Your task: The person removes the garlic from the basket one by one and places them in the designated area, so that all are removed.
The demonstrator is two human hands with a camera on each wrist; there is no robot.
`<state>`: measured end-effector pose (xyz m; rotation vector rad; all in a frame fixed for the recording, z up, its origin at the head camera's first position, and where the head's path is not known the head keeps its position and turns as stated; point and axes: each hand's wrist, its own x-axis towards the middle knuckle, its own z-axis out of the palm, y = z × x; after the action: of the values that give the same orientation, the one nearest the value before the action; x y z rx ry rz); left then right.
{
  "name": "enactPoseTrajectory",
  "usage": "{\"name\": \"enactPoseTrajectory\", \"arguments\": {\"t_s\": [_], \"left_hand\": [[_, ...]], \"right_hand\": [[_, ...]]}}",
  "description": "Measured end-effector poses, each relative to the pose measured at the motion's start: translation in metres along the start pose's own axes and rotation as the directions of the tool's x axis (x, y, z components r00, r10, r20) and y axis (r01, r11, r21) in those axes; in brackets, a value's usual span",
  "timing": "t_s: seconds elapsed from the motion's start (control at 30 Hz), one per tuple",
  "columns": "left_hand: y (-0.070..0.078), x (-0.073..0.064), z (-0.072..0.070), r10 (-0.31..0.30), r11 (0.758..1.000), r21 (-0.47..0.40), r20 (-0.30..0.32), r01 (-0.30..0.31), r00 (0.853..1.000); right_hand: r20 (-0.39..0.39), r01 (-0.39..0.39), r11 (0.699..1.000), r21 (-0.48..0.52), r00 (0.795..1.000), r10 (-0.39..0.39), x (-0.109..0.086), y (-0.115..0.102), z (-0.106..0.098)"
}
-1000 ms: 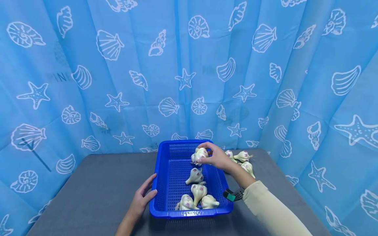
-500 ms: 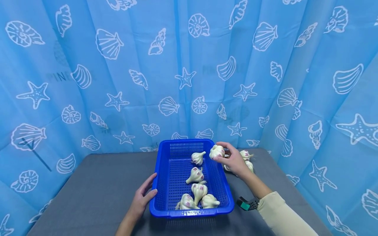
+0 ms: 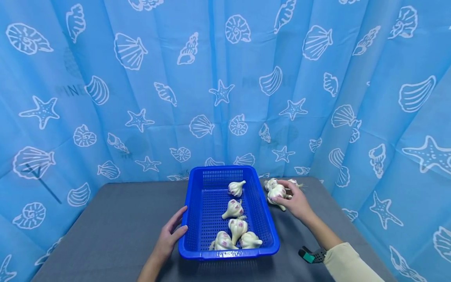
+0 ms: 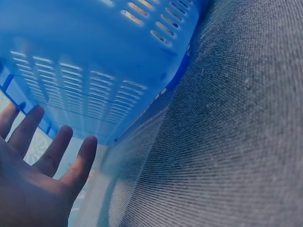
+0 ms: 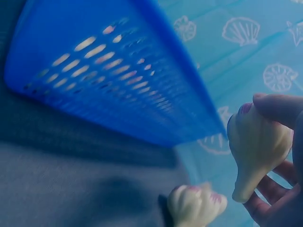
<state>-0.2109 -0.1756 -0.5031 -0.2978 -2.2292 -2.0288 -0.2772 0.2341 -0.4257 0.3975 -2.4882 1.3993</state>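
Observation:
My right hand (image 3: 297, 201) holds a garlic bulb (image 3: 276, 192) by thumb and fingers, just outside the right side of a blue plastic basket (image 3: 228, 253). In the right wrist view the held bulb (image 5: 258, 142) has its stalk pointing down, with the thumb on its upper side. Another garlic bulb (image 5: 195, 205) sits below it on the grey cloth. Several garlic bulbs (image 3: 232, 209) lie inside the basket along its right and near parts. My left hand (image 3: 170, 236) touches the basket's left rim, its fingers (image 4: 54, 150) fairly straight and spread in the left wrist view.
More garlic bulbs (image 3: 270, 183) lie on the grey-covered table (image 3: 130, 219) to the right of the basket, partly hidden by my right hand. A blue curtain (image 3: 218, 86) with white shell prints hangs behind the table and along its sides.
My right hand has carried the bulb rightward from above the basket, over its right rim, to beside the other bulbs outside. The left hand and basket have stayed in place.

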Motion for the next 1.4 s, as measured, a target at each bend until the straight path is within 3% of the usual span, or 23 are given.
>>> {"name": "enactPoseTrajectory", "arguments": {"t_s": [0.47,0.77,1.4], "left_hand": [[-0.001,0.001,-0.001,-0.002,1.0,0.008,0.002,0.002,1.0],[0.0,0.0,0.0,-0.011,1.0,0.017,0.005,0.011,1.0],[-0.002,0.0,0.0,0.0,1.0,0.013,0.006,0.0,1.0]], "right_hand": [[-0.025,-0.023,0.976,-0.215,1.0,0.018,-0.023,0.038,0.007],[-0.043,-0.001,0.971,-0.237,0.999,-0.01,-0.031,0.054,0.016],[-0.01,-0.08,0.967,-0.244,0.997,0.08,-0.04,0.06,0.024]]}}
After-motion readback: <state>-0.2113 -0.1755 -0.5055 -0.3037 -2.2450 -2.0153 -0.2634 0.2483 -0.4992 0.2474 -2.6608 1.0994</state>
